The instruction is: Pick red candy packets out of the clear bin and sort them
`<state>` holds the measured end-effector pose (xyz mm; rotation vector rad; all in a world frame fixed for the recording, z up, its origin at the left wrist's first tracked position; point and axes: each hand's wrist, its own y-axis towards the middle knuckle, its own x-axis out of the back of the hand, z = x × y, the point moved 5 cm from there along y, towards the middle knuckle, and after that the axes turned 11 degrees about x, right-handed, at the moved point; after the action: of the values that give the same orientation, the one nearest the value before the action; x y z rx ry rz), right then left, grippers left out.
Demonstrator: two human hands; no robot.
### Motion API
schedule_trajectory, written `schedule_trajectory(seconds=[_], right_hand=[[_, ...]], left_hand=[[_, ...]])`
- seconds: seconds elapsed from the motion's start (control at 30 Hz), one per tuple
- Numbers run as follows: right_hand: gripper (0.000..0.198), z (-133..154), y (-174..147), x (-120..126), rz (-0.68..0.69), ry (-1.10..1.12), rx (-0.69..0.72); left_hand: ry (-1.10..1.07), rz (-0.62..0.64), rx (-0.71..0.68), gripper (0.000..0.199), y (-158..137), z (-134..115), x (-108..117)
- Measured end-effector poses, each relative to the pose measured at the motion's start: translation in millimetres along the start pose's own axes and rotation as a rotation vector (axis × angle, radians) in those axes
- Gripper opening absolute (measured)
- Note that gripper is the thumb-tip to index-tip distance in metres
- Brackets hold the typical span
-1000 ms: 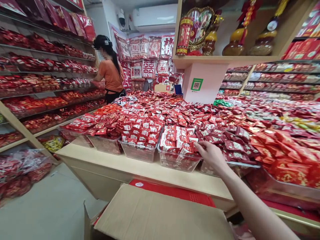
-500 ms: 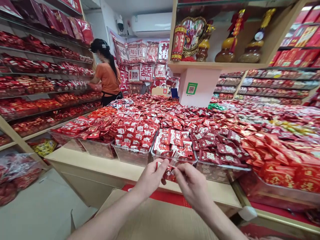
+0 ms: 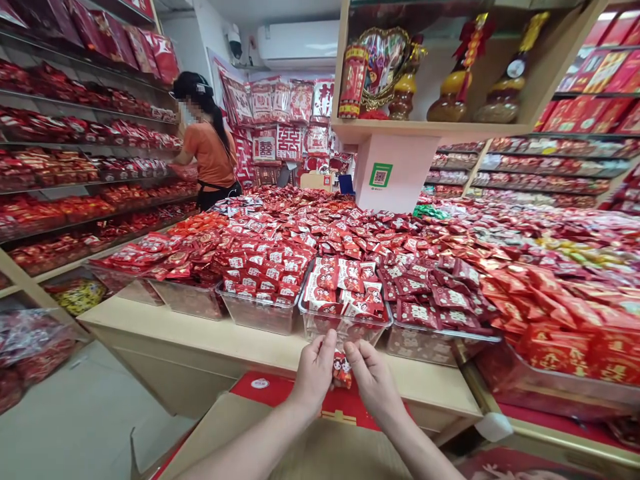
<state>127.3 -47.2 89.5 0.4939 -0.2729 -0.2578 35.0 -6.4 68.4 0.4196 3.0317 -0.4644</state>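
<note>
While both hands pinch one small red packet (image 3: 342,369) between them above the cardboard box (image 3: 300,447), left hand (image 3: 314,369) and right hand (image 3: 373,375) grip only its edges; it may slip into the box, or tear.

red-and-white packet (image 3: 342,369), tan cardboard box (image 3: 300,447)

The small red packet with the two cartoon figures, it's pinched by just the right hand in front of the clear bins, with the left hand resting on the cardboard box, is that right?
Not quite. The head view shows both hands on the small red packet: the left hand and the right hand each pinch a top corner, in front of the clear bins. The left hand is not on the cardboard box below.
</note>
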Motion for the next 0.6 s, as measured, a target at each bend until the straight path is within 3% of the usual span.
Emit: schedule_trajectory(seconds=[0.2, 0.4, 0.5, 0.6], right_hand=[[0.025, -13, -10, -7, 0.15, 0.13, -0.094], [0.025, -9, -10, -9, 0.23, 0.109, -0.031], [0.027, -10, -10, -6, 0.215, 0.023, -0.011], [0.031, -6, -3, 8, 0.185, -0.193, 0.006]], left_hand=[[0.0, -0.026, -0.091, 0.041, 5, 7, 14], [-0.018, 0.065, -0.041, 0.044, 1, 8, 17], [-0.04, 0.178, -0.01, 0.038, 2, 11, 14], [-0.043, 0.17, 0.011, 0.038, 7, 15, 16]])
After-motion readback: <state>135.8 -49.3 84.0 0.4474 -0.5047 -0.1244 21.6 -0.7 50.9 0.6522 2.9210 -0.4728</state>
